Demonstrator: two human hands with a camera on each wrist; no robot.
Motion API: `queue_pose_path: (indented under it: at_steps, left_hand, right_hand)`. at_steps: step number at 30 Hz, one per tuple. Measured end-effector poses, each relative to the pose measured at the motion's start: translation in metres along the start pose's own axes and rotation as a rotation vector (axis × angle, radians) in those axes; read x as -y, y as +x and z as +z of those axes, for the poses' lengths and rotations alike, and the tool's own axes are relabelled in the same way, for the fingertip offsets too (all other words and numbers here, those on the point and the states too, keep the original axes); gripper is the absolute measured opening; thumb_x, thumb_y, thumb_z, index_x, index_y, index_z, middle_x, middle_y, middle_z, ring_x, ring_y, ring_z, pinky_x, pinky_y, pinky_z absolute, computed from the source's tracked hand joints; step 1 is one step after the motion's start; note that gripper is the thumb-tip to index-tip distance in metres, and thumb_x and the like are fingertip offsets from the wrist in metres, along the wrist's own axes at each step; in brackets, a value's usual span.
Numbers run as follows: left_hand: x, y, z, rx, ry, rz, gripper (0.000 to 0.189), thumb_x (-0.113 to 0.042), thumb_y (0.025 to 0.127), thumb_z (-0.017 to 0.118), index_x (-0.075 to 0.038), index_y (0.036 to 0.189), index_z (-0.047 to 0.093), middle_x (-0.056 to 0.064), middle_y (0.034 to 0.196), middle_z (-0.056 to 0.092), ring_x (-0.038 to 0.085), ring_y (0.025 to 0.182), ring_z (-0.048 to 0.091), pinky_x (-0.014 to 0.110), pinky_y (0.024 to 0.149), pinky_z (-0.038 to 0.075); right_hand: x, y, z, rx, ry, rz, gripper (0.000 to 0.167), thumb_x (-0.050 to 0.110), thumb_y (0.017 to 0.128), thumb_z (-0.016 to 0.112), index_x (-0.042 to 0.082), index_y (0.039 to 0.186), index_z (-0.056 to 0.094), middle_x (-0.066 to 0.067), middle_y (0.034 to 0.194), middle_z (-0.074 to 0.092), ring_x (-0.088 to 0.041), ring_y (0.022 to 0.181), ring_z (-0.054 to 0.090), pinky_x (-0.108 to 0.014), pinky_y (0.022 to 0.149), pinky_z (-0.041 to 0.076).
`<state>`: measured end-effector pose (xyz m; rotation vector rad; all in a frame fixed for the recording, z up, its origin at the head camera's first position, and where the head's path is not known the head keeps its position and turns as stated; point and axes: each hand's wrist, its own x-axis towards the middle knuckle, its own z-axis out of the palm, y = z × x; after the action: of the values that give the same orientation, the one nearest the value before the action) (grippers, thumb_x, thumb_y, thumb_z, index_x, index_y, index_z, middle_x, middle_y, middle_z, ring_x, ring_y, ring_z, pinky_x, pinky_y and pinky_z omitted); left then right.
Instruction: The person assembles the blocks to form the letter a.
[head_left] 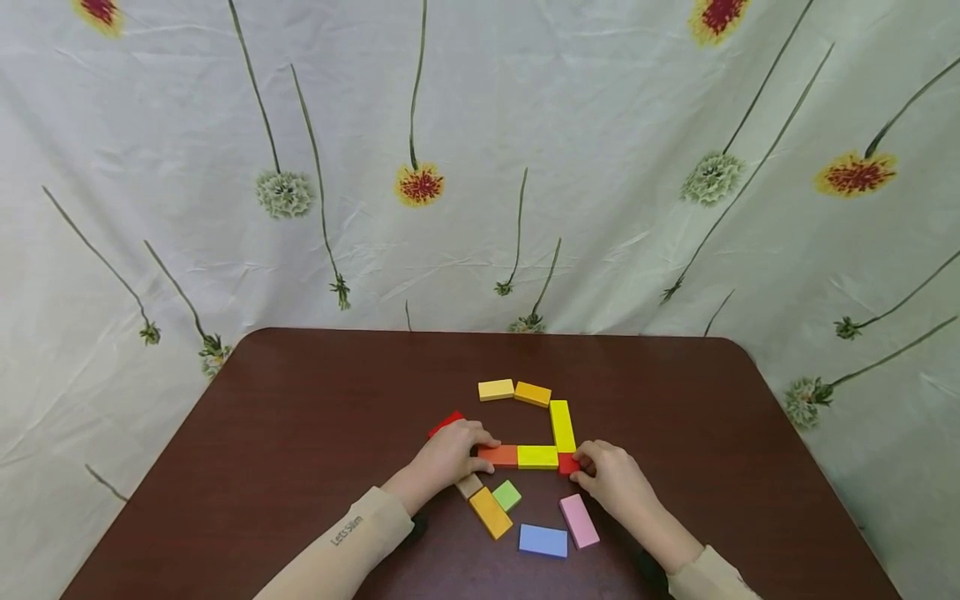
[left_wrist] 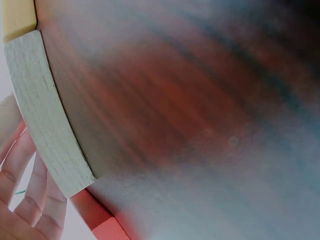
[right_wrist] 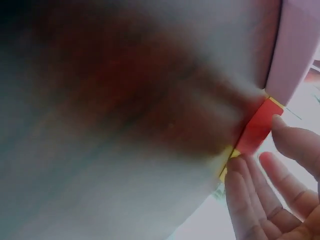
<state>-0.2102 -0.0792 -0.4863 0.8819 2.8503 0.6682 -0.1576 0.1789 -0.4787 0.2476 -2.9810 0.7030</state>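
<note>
Centrally on a dark reddish-brown worktop [head_left: 337, 400], a row of three flat blocks is framed by two hands. At its right end, a small red block [head_left: 567, 463] is pinched by the right hand [head_left: 615, 483], the thumb and fingertips almost closed on it. At its left end, a rectangular orange block [head_left: 501, 456] is held by the left hand [head_left: 453, 454], thumb at the near edge, forefinger at the far one, parted by about the block's width. Between them a rectangular bright-yellow block [head_left: 537, 457] is set end to end. Beyond the red block, a long lemon-yellow block [head_left: 562, 426] is seen pointing away. Closer in, a pink oblong block [head_left: 580, 522] and a blue oblong block [head_left: 543, 541] are left untouched.

For a clean join, the red block is probably best slid flat and lightly nudged square, while the orange block is held firm as a stop. Too hard a push, it is judged, could see the row bowed or the lemon-yellow block knocked askew; fingertips are best lifted straight off.
</note>
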Motion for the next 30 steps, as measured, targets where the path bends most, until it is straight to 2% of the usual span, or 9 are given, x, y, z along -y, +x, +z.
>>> queue_pose_path:
  at_steps: [4,7,9,14,16,18,24,30]
  left_hand:
    - [0.001,0.001,0.0,0.005,0.008,-0.004,0.034,-0.026,0.08,0.082,-0.015,0.112,0.077,-0.003,0.097,0.069,0.011,0.084,0.056,0.025,0.076,0.051]
    - [0.001,0.001,0.001,0.005,0.013,-0.008,0.034,-0.026,0.08,0.081,-0.015,0.112,0.076,-0.003,0.098,0.069,0.011,0.083,0.055,0.024,0.076,0.051]
    - [0.002,0.002,0.002,0.0,0.015,-0.005,0.034,-0.027,0.08,0.081,-0.015,0.112,0.077,-0.003,0.097,0.069,0.011,0.084,0.056,0.024,0.076,0.051]
    - [0.003,0.001,0.002,-0.001,0.013,0.0,0.034,-0.026,0.08,0.081,-0.016,0.112,0.077,-0.003,0.099,0.069,0.012,0.086,0.057,0.025,0.078,0.051]
    - [0.003,0.001,0.002,0.0,0.016,0.002,0.034,-0.026,0.08,0.081,-0.016,0.112,0.077,-0.003,0.099,0.069,0.012,0.087,0.057,0.025,0.078,0.052]
    - [0.003,0.001,0.002,0.0,0.018,0.001,0.034,-0.026,0.08,0.081,-0.016,0.112,0.076,-0.003,0.1,0.069,0.012,0.087,0.058,0.025,0.078,0.052]
    - [0.004,0.0,0.002,-0.005,0.015,0.006,0.035,-0.027,0.08,0.081,-0.015,0.112,0.076,-0.003,0.1,0.07,0.013,0.087,0.059,0.026,0.078,0.052]
    - [0.004,0.001,0.004,-0.011,0.01,0.011,0.034,-0.027,0.08,0.081,-0.015,0.112,0.077,-0.003,0.099,0.069,0.013,0.088,0.058,0.026,0.079,0.052]
  right_hand:
    - [0.004,-0.007,-0.007,0.002,-0.009,0.025,0.017,0.014,0.076,0.084,0.012,0.084,0.07,0.003,0.075,0.061,-0.009,0.066,0.052,-0.024,0.062,0.051]
    - [0.004,-0.016,-0.015,0.035,0.002,-0.001,0.02,0.012,0.074,0.085,0.013,0.088,0.07,0.005,0.077,0.061,-0.008,0.068,0.055,-0.024,0.063,0.052]
    - [0.002,-0.023,-0.02,0.085,0.01,-0.046,0.024,0.01,0.073,0.085,0.013,0.093,0.071,0.006,0.083,0.062,-0.009,0.072,0.056,-0.025,0.065,0.053]
    - [-0.007,-0.038,-0.027,0.249,-0.024,-0.226,0.036,0.017,0.075,0.084,0.014,0.109,0.072,0.004,0.108,0.064,-0.015,0.092,0.06,-0.035,0.082,0.057]
    - [-0.01,-0.043,-0.027,0.285,-0.046,-0.284,0.041,0.02,0.076,0.084,0.014,0.114,0.072,0.001,0.118,0.063,-0.018,0.102,0.06,-0.04,0.088,0.056]
    - [-0.013,-0.047,-0.025,0.304,-0.063,-0.307,0.045,0.022,0.076,0.084,0.015,0.119,0.071,0.0,0.124,0.062,-0.021,0.107,0.059,-0.041,0.088,0.055]
    - [-0.014,-0.05,-0.018,0.305,-0.078,-0.303,0.052,0.023,0.075,0.086,0.013,0.123,0.069,-0.003,0.125,0.062,-0.022,0.107,0.059,-0.042,0.088,0.055]
    - [-0.011,-0.047,-0.014,0.218,-0.108,-0.304,0.05,0.028,0.074,0.086,0.009,0.118,0.071,-0.004,0.12,0.063,-0.022,0.104,0.06,-0.04,0.088,0.055]
